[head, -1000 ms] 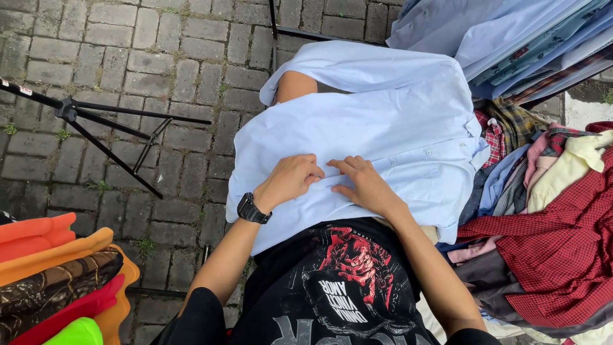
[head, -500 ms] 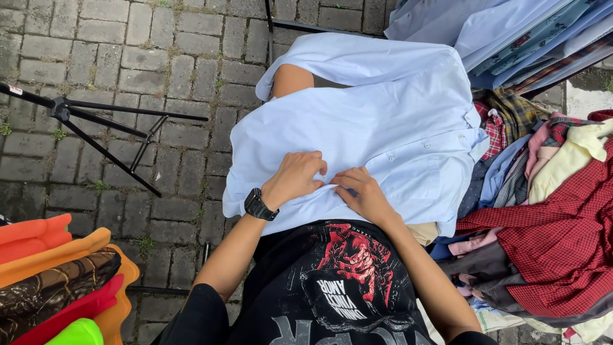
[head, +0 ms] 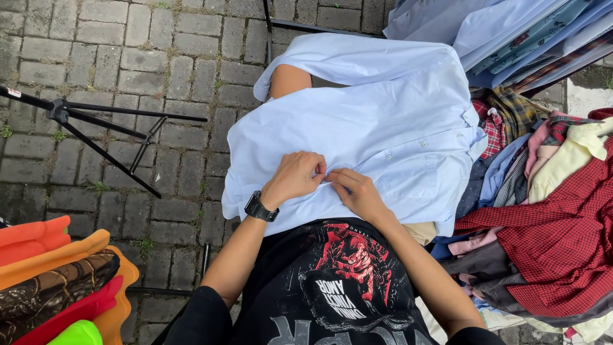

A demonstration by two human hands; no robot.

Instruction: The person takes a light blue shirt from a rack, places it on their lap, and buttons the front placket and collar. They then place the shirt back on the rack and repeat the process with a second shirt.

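A light blue button-up shirt (head: pixel 377 121) lies spread over my lap, its collar to the right and a sleeve folded across the far side. My left hand (head: pixel 295 177), with a black watch on the wrist, pinches the shirt's front edge near its lower part. My right hand (head: pixel 357 191) meets it fingertip to fingertip and pinches the same edge from the other side. A row of small buttons (head: pixel 423 147) runs along the shirt front toward the collar. Below the hands my black printed t-shirt (head: pixel 338 281) shows.
A heap of clothes lies at the right, with a red checked shirt (head: pixel 549 243) on top and blue shirts (head: pixel 504 32) hanging behind. A black tripod stand (head: pixel 102 137) rests on the brick paving at left. Orange and red folded cloths (head: pixel 51 275) are stacked at lower left.
Both hands have drawn together on the shirt's front edge; before, they lay flatter and a little apart. The shirt has shifted slightly.
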